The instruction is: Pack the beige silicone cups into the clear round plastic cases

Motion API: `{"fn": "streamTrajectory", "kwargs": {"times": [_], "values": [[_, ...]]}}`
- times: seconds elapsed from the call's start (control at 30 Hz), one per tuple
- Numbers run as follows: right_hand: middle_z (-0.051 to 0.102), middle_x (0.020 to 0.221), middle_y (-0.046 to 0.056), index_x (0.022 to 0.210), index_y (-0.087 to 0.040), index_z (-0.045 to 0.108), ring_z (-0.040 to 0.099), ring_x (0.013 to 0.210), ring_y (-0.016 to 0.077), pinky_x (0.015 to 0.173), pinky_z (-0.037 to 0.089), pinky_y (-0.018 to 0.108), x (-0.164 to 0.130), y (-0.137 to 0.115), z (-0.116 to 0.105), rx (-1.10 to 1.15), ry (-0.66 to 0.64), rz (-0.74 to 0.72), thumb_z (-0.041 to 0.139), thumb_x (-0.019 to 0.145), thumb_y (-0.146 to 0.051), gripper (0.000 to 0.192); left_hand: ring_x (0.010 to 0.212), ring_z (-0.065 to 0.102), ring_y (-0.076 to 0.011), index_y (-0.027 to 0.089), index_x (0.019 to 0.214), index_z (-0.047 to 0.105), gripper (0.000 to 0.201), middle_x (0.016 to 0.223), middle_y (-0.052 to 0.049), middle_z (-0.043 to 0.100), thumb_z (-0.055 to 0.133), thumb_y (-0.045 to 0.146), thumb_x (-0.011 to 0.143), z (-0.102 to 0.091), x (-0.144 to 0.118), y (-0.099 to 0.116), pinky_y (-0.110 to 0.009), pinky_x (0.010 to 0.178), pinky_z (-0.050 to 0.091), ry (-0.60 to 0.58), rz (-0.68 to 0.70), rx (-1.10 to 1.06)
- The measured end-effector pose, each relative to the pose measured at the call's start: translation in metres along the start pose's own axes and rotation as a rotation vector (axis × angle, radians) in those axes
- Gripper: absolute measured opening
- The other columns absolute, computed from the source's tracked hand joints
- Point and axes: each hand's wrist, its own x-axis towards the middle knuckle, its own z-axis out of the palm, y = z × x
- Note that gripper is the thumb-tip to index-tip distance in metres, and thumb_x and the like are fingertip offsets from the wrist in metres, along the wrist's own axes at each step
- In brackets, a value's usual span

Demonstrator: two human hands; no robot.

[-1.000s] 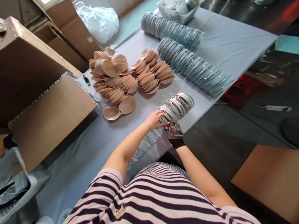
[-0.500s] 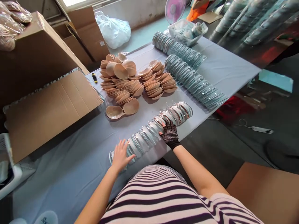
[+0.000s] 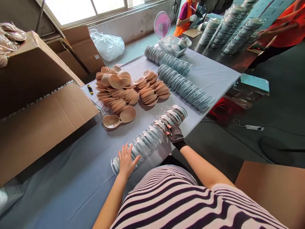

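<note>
Here are the hands, well apart, both at the near row of clear, round-rimmed plastic shells (image 3: pixel 149 140), which slants across the pale, cloth-covered tabletop (image 3: pixel 214 76). Take that row's middle as the dial. The left hand (image 3: pixel 127 160), bare, fingers spread, lies over the row towards 8 o'clock; the right hand (image 3: pixel 175 135), in a black dotted fingerless glove, has its fingertips against the row towards 3 o'clock. Is either gripping firmly? Cannot tell!

And the progress: coppery bands show between rims in the 2 o'clock stretch, while the 8 o'clock stretch looks pale, so I'd call this row part done. Out at 1 o'clock, 2 long bluish clear shell rows (image 3: pixel 187 88) show no clear sign of copper. Plenty left at 11 o'clock, I'd judge: heaped tan, smooth paired cups (image 3: pixel 132 95), 1 pair out front.
</note>
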Motion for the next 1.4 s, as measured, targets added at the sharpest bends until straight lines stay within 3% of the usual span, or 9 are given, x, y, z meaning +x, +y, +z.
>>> {"fn": "streamTrajectory", "kwargs": {"times": [0.17, 0.37, 0.5, 0.63, 0.77, 0.93, 1.07, 1.23, 1.4], "values": [[0.067, 0.131, 0.014, 0.132, -0.014, 0.062, 0.058, 0.123, 0.0281, 0.111, 0.04, 0.041, -0.005, 0.056, -0.026, 0.1, -0.135, 0.086, 0.042, 0.097, -0.028, 0.043, 0.15, 0.033, -0.0294, 0.029, 0.135, 0.059, 0.044, 0.15, -0.007, 0.051, 0.051, 0.035, 0.093, 0.015, 0.025, 0.09, -0.056, 0.123, 0.03, 0.08, 0.184, -0.152], [0.078, 0.107, 0.004, 0.102, -0.029, 0.076, 0.074, 0.101, 0.0222, 0.089, 0.057, 0.032, -0.056, 0.185, -0.072, 0.115, -0.309, 0.157, 0.053, 0.087, -0.02, 0.029, 0.134, 0.055, -0.0243, 0.033, 0.119, 0.069, 0.035, 0.132, -0.003, 0.066, 0.052, 0.026, 0.09, 0.08, 0.085, 0.283, -0.045, 0.113, 0.049, -0.056, 0.521, -0.392], [0.076, 0.115, 0.004, 0.106, -0.029, 0.076, 0.071, 0.11, 0.0223, 0.096, 0.054, 0.035, -0.098, 0.282, -0.112, 0.178, -0.371, 0.401, 0.051, 0.089, -0.022, 0.031, 0.133, 0.056, -0.0231, 0.031, 0.116, 0.071, 0.031, 0.131, -0.004, 0.066, 0.059, 0.023, 0.088, 0.117, 0.127, 0.413, -0.042, 0.112, 0.05, -0.209, 0.771, -0.432], [0.072, 0.125, 0.005, 0.115, -0.024, 0.073, 0.067, 0.117, 0.0218, 0.101, 0.049, 0.034, -0.108, 0.353, -0.147, 0.248, -0.395, 0.613, 0.05, 0.092, -0.025, 0.033, 0.135, 0.052, -0.0276, 0.026, 0.116, 0.071, 0.03, 0.132, -0.008, 0.065, 0.063, 0.021, 0.087, 0.136, 0.181, 0.5, -0.05, 0.112, 0.048, -0.219, 0.937, -0.419], [0.071, 0.127, 0.005, 0.118, -0.023, 0.072, 0.066, 0.118, 0.022, 0.101, 0.048, 0.032, -0.075, 0.404, -0.172, 0.261, -0.403, 0.629, 0.051, 0.092, -0.026, 0.033, 0.136, 0.051, -0.031, 0.023, 0.114, 0.071, 0.026, 0.132, -0.01, 0.064, 0.061, 0.023, 0.089, 0.148, 0.251, 0.544, -0.054, 0.111, 0.047, -0.09, 0.867, -0.383], [0.072, 0.124, 0.004, 0.116, -0.025, 0.073, 0.066, 0.116, 0.0229, 0.097, 0.048, 0.032, -0.001, 0.473, -0.206, 0.231, -0.397, 0.549, 0.053, 0.089, -0.025, 0.033, 0.135, 0.051, -0.0316, 0.022, 0.113, 0.071, 0.027, 0.135, -0.011, 0.062, 0.057, 0.027, 0.091, 0.175, 0.347, 0.583, -0.053, 0.112, 0.044, 0.098, 0.619, -0.435], [0.073, 0.122, 0.006, 0.115, -0.025, 0.074, 0.067, 0.116, 0.0233, 0.098, 0.048, 0.033, 0.06, 0.538, -0.241, 0.172, -0.453, 0.513, 0.055, 0.087, -0.024, 0.034, 0.127, 0.057, -0.0307, 0.02, 0.114, 0.07, 0.029, 0.133, -0.012, 0.062, 0.055, 0.029, 0.091, 0.2, 0.415, 0.636, -0.053, 0.108, 0.046, 0.15, 0.457, -0.546], [0.073, 0.122, 0.005, 0.114, -0.025, 0.074, 0.067, 0.116, 0.0236, 0.1, 0.05, 0.036, 0.145, 0.596, -0.275, 0.098, -0.51, 0.38, 0.052, 0.084, -0.028, 0.038, 0.134, 0.052, -0.0296, 0.018, 0.121, 0.067, 0.036, 0.145, -0.014, 0.054, 0.06, 0.023, 0.087, 0.212, 0.472, 0.705, -0.046, 0.115, 0.039, -0.093, 0.327, -0.484], [0.078, 0.104, -0.01, 0.094, -0.05, 0.074, 0.074, 0.102, 0.0232, 0.085, 0.057, 0.037, 0.284, 0.618, -0.287, 0.059, -0.579, 0.071, 0.053, 0.077, -0.033, 0.032, 0.144, 0.042, -0.0264, 0.017, 0.133, 0.061, 0.051, 0.155, -0.016, 0.045, 0.066, 0.025, 0.083, 0.224, 0.524, 0.708, -0.039, 0.119, 0.033, -0.218, 0.01, -0.385]]}}
